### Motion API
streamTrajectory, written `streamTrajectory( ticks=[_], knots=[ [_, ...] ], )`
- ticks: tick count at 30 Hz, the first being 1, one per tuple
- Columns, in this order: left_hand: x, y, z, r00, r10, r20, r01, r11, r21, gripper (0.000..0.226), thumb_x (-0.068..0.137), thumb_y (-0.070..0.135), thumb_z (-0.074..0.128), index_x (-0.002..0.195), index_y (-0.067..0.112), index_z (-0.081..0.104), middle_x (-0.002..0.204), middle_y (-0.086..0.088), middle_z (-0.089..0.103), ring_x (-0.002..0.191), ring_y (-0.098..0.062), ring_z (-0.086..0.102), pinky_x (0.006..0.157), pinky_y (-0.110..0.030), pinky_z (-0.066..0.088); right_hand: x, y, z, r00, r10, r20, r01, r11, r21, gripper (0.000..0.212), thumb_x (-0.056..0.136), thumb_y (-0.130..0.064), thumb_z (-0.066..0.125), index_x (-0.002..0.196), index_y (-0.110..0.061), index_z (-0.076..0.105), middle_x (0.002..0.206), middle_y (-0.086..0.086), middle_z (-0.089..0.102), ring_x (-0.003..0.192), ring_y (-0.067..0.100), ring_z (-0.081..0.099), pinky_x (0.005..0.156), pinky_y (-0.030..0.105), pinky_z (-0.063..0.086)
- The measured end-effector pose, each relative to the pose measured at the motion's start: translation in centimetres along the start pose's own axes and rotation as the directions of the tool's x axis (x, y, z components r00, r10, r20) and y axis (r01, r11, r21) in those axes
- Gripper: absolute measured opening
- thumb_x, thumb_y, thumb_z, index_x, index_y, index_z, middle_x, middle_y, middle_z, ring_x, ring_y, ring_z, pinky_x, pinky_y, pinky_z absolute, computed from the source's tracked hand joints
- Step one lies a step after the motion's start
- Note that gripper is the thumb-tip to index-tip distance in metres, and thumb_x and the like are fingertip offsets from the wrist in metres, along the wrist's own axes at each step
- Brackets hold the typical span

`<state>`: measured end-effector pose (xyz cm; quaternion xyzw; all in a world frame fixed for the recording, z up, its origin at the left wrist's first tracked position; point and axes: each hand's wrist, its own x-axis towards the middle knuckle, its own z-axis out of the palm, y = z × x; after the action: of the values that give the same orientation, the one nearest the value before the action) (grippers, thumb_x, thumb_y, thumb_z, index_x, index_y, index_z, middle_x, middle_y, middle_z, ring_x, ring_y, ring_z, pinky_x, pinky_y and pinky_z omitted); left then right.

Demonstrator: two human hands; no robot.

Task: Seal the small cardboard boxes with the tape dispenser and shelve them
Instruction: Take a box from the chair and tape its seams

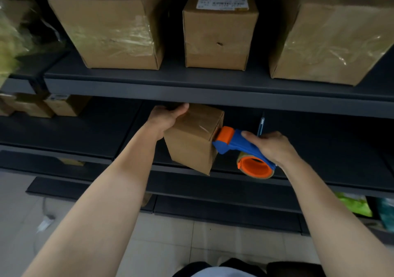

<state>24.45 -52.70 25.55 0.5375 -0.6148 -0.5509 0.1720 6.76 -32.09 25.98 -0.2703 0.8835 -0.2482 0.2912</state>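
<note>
Left hand (168,114) clamps the far top edge of a small cardboard box (191,140), tilted at the front of the lower shelf (319,148). Right hand (270,146) is wrapped round the blue/orange tape dispenser (236,146), its orange nose pressed vs the box's right side. Three bigger boxes sit on the upper shelf (191,86), w/ the middle box (219,29) smallest.

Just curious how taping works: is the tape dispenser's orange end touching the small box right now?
Touching. The head view shows the tape dispenser pressing its orange end against the right side of the small box, with no gap.
</note>
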Motion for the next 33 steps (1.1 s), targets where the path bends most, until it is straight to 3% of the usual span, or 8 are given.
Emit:
streamTrajectory(
  ticks=[6,11,16,20,23,26,30,33],
  knots=[
    [-0.6,0.1,1.1,0.993,0.064,-0.101,-0.048,0.986,0.158,0.084,0.075,0.066,0.064,0.135,0.011,0.048,0.132,-0.006,0.056,0.115,-0.025,0.055,0.093,-0.033,0.046,0.5,1.0,0.5,1.000,-0.007,-0.005,0.008,0.999,0.049,0.061,0.077,-0.070,0.056,0.067,-0.010,0.057,0.067,0.008,0.059,0.060,0.020,0.057,0.050,0.027,0.037],
    [-4.2,0.6,4.6,0.847,0.511,-0.145,-0.147,0.488,0.861,0.063,0.099,0.050,0.030,0.141,0.002,0.037,0.145,-0.022,0.038,0.136,-0.035,0.034,0.115,-0.047,0.022,0.4,1.5,0.5,0.999,-0.033,-0.013,0.034,0.997,0.070,0.059,0.078,-0.069,0.056,0.066,-0.011,0.057,0.069,0.007,0.061,0.063,0.020,0.058,0.051,0.027,0.036],
    [-5.8,0.5,7.1,0.953,0.303,-0.004,-0.150,0.481,0.864,0.117,0.074,0.087,0.029,0.152,0.004,0.000,0.158,-0.021,-0.005,0.145,-0.041,-0.005,0.113,-0.057,-0.005,0.4,2.0,1.0,0.999,-0.035,0.013,0.033,0.996,0.089,0.061,0.079,-0.071,0.052,0.071,-0.010,0.060,0.073,0.008,0.063,0.064,0.020,0.060,0.051,0.027,0.038],
    [-6.0,1.8,6.9,0.944,0.330,0.024,-0.172,0.427,0.888,0.104,0.080,0.076,0.043,0.150,0.003,0.018,0.158,-0.023,0.005,0.143,-0.046,0.003,0.114,-0.061,0.005,0.2,2.2,1.4,0.998,-0.067,0.016,0.064,0.987,0.146,0.058,0.080,-0.068,0.053,0.068,-0.012,0.058,0.070,0.007,0.063,0.061,0.018,0.060,0.050,0.025,0.037],
    [-5.5,1.8,6.3,0.937,0.347,0.038,-0.212,0.478,0.853,0.089,0.080,0.071,0.051,0.141,0.007,0.038,0.152,-0.021,0.026,0.140,-0.047,0.018,0.113,-0.061,0.015,-0.1,1.9,1.0,0.995,-0.095,-0.007,0.095,0.980,0.175,0.058,0.080,-0.068,0.055,0.067,-0.012,0.060,0.068,0.006,0.064,0.060,0.018,0.061,0.050,0.024,0.038],
    [-5.2,2.0,4.5,0.940,0.340,-0.013,-0.253,0.724,0.642,0.074,0.075,0.069,0.058,0.126,0.016,0.052,0.125,-0.006,0.057,0.120,-0.031,0.050,0.099,-0.044,0.043,-0.7,0.8,0.1,0.990,-0.126,-0.070,0.138,0.966,0.220,0.055,0.079,-0.065,0.059,0.060,-0.014,0.056,0.064,0.004,0.061,0.057,0.016,0.057,0.049,0.024,0.034],
    [-4.3,1.0,2.1,0.980,0.199,0.031,-0.200,0.947,0.253,0.035,0.080,0.051,0.067,0.103,0.025,0.061,0.093,0.008,0.060,0.089,-0.011,0.057,0.069,-0.022,0.043,-1.3,-1.8,-0.6,0.979,-0.168,-0.117,0.183,0.974,0.133,0.055,0.078,-0.066,0.060,0.069,-0.012,0.062,0.068,0.002,0.058,0.066,0.018,0.056,0.058,0.028,0.039],
    [-3.1,-2.0,0.7,0.996,0.022,0.082,-0.025,0.999,0.041,0.046,0.079,0.052,0.067,0.104,0.013,0.063,0.092,-0.004,0.067,0.085,-0.016,0.063,0.071,-0.028,0.049,-1.2,-3.8,1.1,0.977,-0.175,-0.123,0.176,0.984,-0.001,0.067,0.074,-0.075,0.055,0.073,-0.008,0.061,0.070,0.007,0.060,0.071,0.024,0.059,0.060,0.030,0.042]
  ],
)
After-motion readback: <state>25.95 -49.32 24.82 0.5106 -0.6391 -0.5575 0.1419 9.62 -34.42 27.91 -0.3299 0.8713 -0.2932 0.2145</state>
